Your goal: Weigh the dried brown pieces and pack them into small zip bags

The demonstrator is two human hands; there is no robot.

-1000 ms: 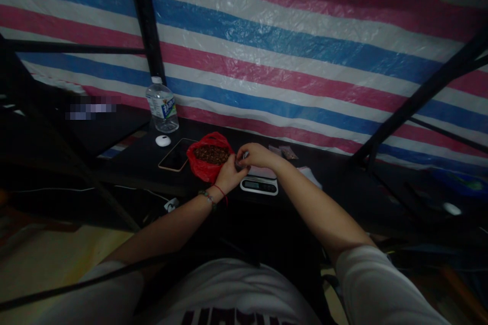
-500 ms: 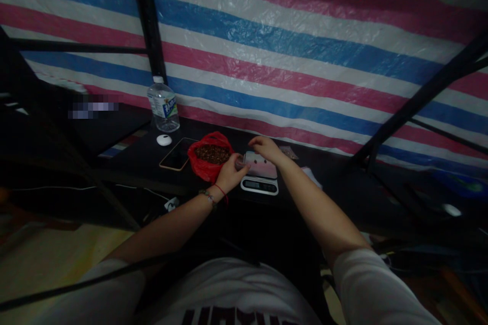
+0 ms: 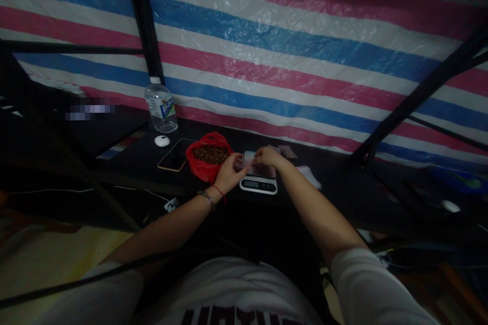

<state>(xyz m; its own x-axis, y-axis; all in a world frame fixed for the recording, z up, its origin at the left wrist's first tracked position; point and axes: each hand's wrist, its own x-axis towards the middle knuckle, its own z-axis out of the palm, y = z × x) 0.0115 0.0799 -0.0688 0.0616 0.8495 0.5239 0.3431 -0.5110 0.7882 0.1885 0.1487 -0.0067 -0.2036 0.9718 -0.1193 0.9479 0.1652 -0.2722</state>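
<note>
My left hand (image 3: 230, 171) is closed at the left side of a white digital kitchen scale (image 3: 258, 186), pinching what looks like a small clear plastic bag (image 3: 239, 163). Over the scale's pan, my right hand (image 3: 270, 156) has its fingertips drawn together; whatever they grip is too small and dark to make out. Directly left of my left hand sits an open red plastic bag (image 3: 201, 171) full of small brown pieces (image 3: 211, 154). The scale's display is lit, but its digits are unreadable.
A phone (image 3: 176, 155), a white computer mouse (image 3: 162, 141) and a large plastic bottle (image 3: 161, 106) stand to the left. Small filled packets (image 3: 287, 152) and white sheets or bags (image 3: 309, 176) lie right of the scale. Black frame bars (image 3: 143, 20) rise before a striped tarp (image 3: 267, 51).
My right hand has come down from above the scale, its fingers now closed beside the clear bag. My left hand stays nearly in place. The view has shifted slightly.
</note>
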